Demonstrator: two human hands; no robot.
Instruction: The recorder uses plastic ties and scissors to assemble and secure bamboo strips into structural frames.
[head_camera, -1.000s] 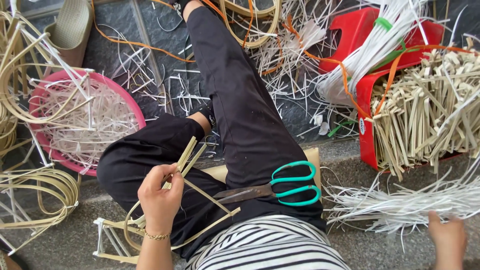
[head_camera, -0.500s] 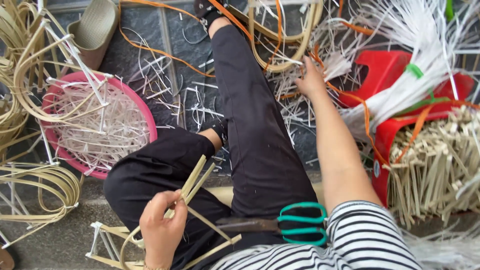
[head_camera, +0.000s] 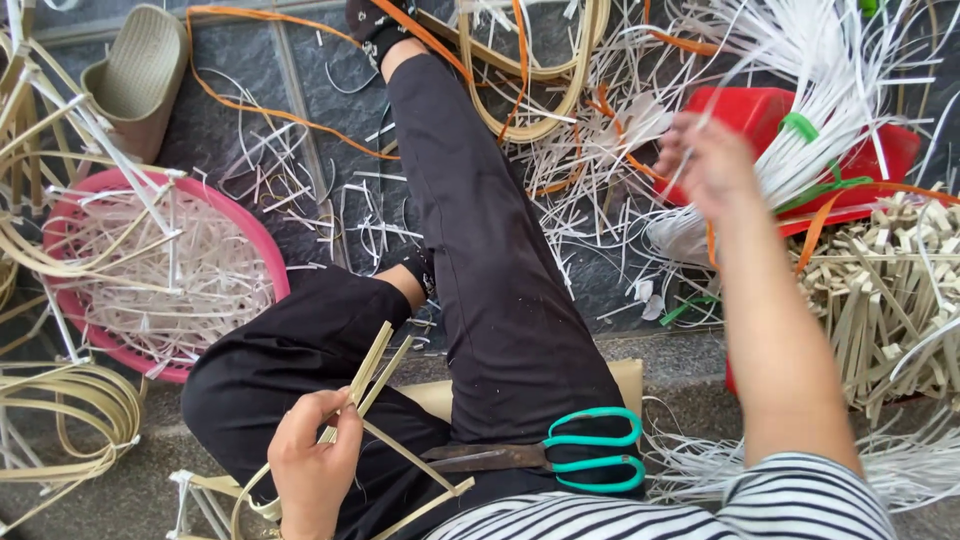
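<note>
My left hand sits low over my lap, pinching a small bundle of flat tan bamboo strips that cross each other and fan upward. My right hand is stretched out to the upper right, blurred, at a tied bundle of thin white strips that lies over a red plastic stool; whether the fingers grip a strip is unclear. Scissors with teal handles rest on my right thigh, over black trousers.
A pink basin full of pale offcuts stands at the left, with coiled bamboo hoops beside it. A beige sandal lies top left. Short tan strips fill a heap at the right. White scraps and orange strips litter the dark floor.
My right hand rose from the ground at lower right, reached forward, then moved right to the white bundle. The left hand kept its hold on the tan strips.
</note>
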